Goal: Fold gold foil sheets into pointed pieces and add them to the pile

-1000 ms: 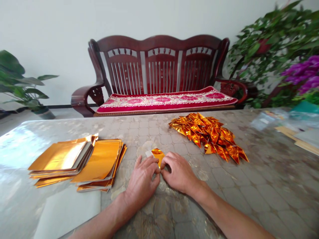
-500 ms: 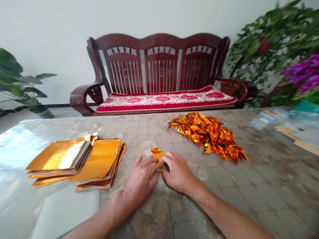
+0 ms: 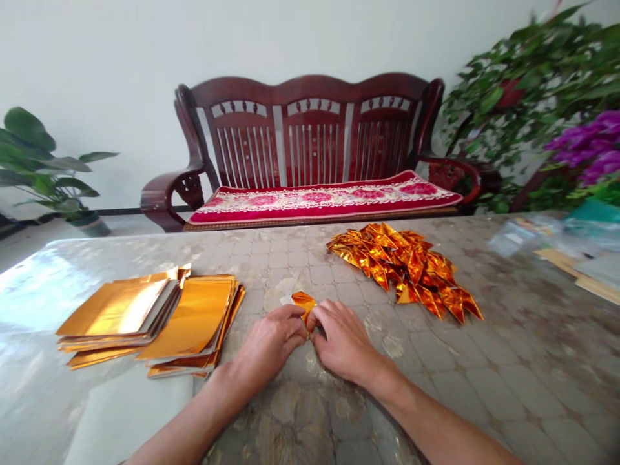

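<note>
In the head view, the left hand point(image 3: 269, 342) and right hand point(image 3: 343, 340) come together, fingers pressed closed, pinching a small folded gold foil piece point(image 3: 303, 303) between them over the stone-patterned table point(image 3: 508, 368). A heap of folded foil triangles point(image 3: 404, 271) lies ahead-right; stacked foil sheets point(image 3: 191, 320) lie left.

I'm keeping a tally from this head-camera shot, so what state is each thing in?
Left hand, pinching the foil piece.
Right hand, pinching the same piece.
Foil piece, folded, gold, held between both hands.
Foil triangles, folded, heaped loosely.
Foil sheets, flat, in two stacks.
Bench cushion, lying flat on the seat.
</note>
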Demonstrator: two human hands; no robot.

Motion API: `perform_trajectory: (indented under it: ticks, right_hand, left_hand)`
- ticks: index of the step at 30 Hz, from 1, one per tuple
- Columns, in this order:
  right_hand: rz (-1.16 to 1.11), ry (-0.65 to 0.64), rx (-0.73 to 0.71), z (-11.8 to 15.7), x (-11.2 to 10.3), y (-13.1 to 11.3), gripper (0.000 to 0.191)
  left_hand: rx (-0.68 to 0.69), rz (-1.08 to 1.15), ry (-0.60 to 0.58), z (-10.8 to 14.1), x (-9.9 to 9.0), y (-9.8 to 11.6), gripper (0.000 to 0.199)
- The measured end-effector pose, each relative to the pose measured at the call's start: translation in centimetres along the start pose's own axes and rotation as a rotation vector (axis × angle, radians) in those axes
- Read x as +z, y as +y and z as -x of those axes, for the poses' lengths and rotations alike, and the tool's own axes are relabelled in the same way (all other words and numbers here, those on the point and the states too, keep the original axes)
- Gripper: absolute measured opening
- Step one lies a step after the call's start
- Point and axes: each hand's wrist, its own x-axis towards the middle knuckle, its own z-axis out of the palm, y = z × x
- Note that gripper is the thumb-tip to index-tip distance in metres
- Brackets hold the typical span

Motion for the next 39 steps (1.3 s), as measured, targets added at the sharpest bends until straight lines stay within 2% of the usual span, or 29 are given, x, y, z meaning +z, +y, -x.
perform_trajectory:
  ticks: [6, 12, 19, 28, 39]
  right_hand:
    - [0.020, 0.000, 0.021, -0.2, -0.2, -0.2, 0.010]
    - [-0.056, 0.016, 0.042, -0.2, -0.3, -0.4, 0.015]
    - [-0.124, 0.048, 0.081, -0.4, -0.3, -0.1, 0.016]
    - [-0.391, -0.005, 0.111, -0.8, -0.9, 1.4, 0.035]
    - [-0.336, 0.048, 0.120, -0.6, -0.8, 1.2, 0.026]
  left_hand:
    - [0.037, -0.047, -0.008, -0.5, -0.4, 0.4, 0.017]
    - [0.074, -0.258, -0.111, -1.8, -1.4, 0.2, 0.016]
    - [0.200, -0.327, -0.189, -3.6, -2.4, 0.2, 0.016]
    - [0.174, -0.348, -0.236, -4.9, -2.6, -0.6, 0.008]
    - [0.075, -0.397, -0.239, -6.3, -2.2, 0.3, 0.006]
